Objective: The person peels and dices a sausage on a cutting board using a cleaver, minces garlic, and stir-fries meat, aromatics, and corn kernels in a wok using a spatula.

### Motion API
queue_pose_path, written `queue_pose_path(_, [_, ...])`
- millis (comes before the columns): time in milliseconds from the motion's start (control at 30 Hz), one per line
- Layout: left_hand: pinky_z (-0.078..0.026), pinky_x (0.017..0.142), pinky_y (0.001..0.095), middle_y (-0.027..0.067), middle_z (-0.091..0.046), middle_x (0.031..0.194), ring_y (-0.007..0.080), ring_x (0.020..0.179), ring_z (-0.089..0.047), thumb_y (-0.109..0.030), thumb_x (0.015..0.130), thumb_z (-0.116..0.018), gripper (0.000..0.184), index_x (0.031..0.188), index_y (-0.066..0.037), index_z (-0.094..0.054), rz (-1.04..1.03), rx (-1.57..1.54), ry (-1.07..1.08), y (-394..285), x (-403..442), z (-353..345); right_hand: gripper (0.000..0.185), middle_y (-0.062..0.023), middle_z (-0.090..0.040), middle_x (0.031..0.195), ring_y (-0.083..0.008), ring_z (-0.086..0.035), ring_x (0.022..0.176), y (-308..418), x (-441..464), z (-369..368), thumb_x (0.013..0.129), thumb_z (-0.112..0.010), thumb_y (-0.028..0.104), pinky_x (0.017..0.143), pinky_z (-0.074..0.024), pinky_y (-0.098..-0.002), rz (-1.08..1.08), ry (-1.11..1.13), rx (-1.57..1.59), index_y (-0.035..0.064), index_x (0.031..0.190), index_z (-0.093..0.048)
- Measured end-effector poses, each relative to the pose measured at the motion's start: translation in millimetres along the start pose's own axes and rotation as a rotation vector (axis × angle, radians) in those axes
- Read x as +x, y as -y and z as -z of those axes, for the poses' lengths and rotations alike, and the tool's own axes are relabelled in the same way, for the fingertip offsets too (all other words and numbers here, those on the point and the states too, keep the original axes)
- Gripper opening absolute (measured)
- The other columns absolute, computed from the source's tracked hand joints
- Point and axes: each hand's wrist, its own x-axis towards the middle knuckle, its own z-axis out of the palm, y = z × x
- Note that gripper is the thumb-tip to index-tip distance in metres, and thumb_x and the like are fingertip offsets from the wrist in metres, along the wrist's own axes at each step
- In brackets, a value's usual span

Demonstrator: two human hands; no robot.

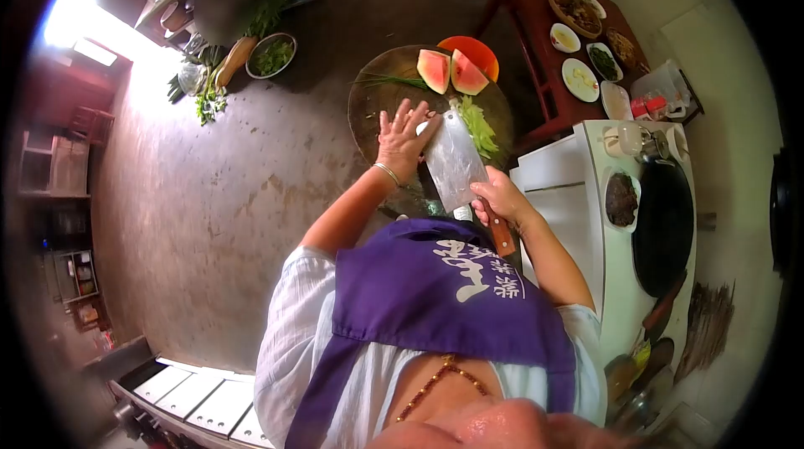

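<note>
My right hand [500, 200] is wrapped round the wooden handle of a cleaver [455, 162]. Its wide metal blade lies over a round wooden chopping board [367, 118], slanting toward my left hand. With fingers spread, my left hand [403, 141] is over the board, its fingertips close beside the blade; whether they touch it I cannot tell. Pale green leafy vegetable pieces [478, 128] lie just right of the blade. Two watermelon wedges [434, 70] stand at the far side of the board, near thin green stalks [389, 80].
An orange bowl [473, 55] sits behind the watermelon. Plates of food stand on a red table [540, 105] at the right. Nearer, a white counter [599, 164] holds a black wok [663, 227]. A bowl of greens [271, 56] and a long squash [236, 61] are on the floor.
</note>
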Motion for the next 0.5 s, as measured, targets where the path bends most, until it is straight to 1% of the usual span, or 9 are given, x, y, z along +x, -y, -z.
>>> queue_pose_path(33, [-0.017, 0.107, 0.0637, 0.0081, -0.03, 0.147, 0.0319, 0.139, -0.02, -0.015, 0.069, -0.068, 0.075, 0.139, -0.026, -0.041, -0.031, -0.076, -0.133, 14, 5, -22, 0.019, -0.0046, -0.05, 0.063, -0.0128, -0.049, 0.042, 0, -10, 1, 0.09, -0.047, 0.009, 0.037, -0.0432, -0.0278, -0.002, 0.003, 0.034, 0.0031, 0.107, -0.043])
queue_pose_path(100, [-0.022, 0.109, 0.0549, 0.0095, -0.035, 0.144, 0.0327, 0.136, -0.025, -0.025, 0.074, -0.066, 0.065, 0.133, -0.012, -0.045, -0.021, -0.081, -0.211, 12, 4, -2, 0.025, -0.0039, -0.05, 0.063, -0.012, -0.048, 0.042, -8, -19, 2, 0.09, -0.048, 0.01, 0.037, -0.0432, -0.0276, 0.068, -0.071, -0.02, 0.003, 0.114, -0.043])
queue_pose_path(133, [-0.039, 0.1, 0.0455, 0.0103, -0.046, 0.136, 0.0319, 0.124, -0.043, -0.033, 0.084, -0.056, 0.053, 0.129, -0.006, -0.047, -0.082, -0.594, -0.251, 51, 13, -109, 0.027, -0.0034, -0.051, 0.063, -0.0107, -0.049, 0.042, -10, -23, 5, 0.089, -0.05, 0.013, 0.036, -0.0425, -0.0274, 0.116, -0.178, -0.179, 0.003, 0.113, -0.044])
queue_pose_path(167, [-0.047, 0.085, 0.0418, 0.0113, -0.053, 0.124, 0.0298, 0.105, -0.053, -0.038, 0.09, -0.045, 0.049, 0.127, -0.005, -0.049, 0.099, -1.436, 0.083, 25, 14, -43, 0.03, -0.0103, -0.057, 0.064, -0.019, -0.055, 0.044, -16, -20, 7, 0.086, -0.054, 0.017, 0.041, -0.045, -0.0338, 0.2, -0.27, -0.34, 0.0025, 0.111, -0.046])
queue_pose_path(200, [-0.055, 0.07, 0.0382, 0.0123, -0.06, 0.113, 0.0276, 0.086, -0.063, -0.042, 0.096, -0.034, 0.05, 0.125, -0.004, -0.05, 0.58, -2.211, 0.215, -5, 15, 29, 0.033, -0.0192, -0.061, 0.071, -0.0324, -0.061, 0.055, -26, -18, 14, 0.083, -0.056, 0.021, 0.054, -0.0489, -0.0435, 0.466, -0.452, -0.719, 0.0023, 0.109, -0.048])
queue_pose_path(233, [-0.054, 0.066, 0.0352, 0.0128, -0.06, 0.109, 0.0244, 0.085, -0.063, -0.032, 0.094, -0.042, 0.041, 0.121, -0.002, -0.052, 0.424, -1.816, 0.121, -3, 19, 21, 0.036, -0.0233, -0.062, 0.077, -0.0403, -0.061, 0.071, -18, -25, 12, 0.082, -0.057, 0.023, 0.068, -0.0481, -0.0495, 0.5, -0.502, -0.911, 0.0035, 0.111, -0.05])
queue_pose_path(300, [-0.053, 0.058, 0.0294, 0.0139, -0.061, 0.101, 0.0181, 0.081, -0.063, -0.012, 0.091, -0.056, 0.026, 0.113, 0.001, -0.055, 0.331, -0.808, -0.07, 1, 23, 5, 0.042, -0.0225, -0.062, 0.093, -0.0386, -0.061, 0.087, -8, -31, 19, 0.083, -0.057, 0.022, 0.075, -0.048, -0.0481, 0.518, -0.483, -1.022, 0.0073, 0.12, -0.048])
queue_pose_path(433, [-0.054, 0.073, 0.0306, 0.0091, -0.064, 0.094, 0.0179, 0.088, -0.063, -0.012, 0.09, -0.056, 0.023, 0.109, 0.002, -0.056, 0.537, -1.917, 0.388, -46, 7, 13, 0.033, -0.0205, -0.057, 0.098, -0.0386, -0.057, 0.094, -17, -28, 28, 0.082, -0.052, 0.011, 0.079, -0.0475, -0.0464, 0.571, -0.495, -1.125, 0.0083, 0.115, -0.048])
queue_pose_path(500, [-0.047, 0.085, 0.0383, 0.0095, -0.064, 0.096, 0.0273, 0.098, -0.059, -0.014, 0.085, -0.062, 0.031, 0.113, -0.001, -0.054, -0.224, -0.875, 0.287, -67, 5, 25, 0.034, -0.0205, -0.055, 0.099, -0.0391, -0.056, 0.093, -21, -19, 28, 0.083, -0.047, 0.006, 0.08, -0.0468, -0.0458, 0.601, -0.462, -1.173, 0.0087, 0.117, -0.046])
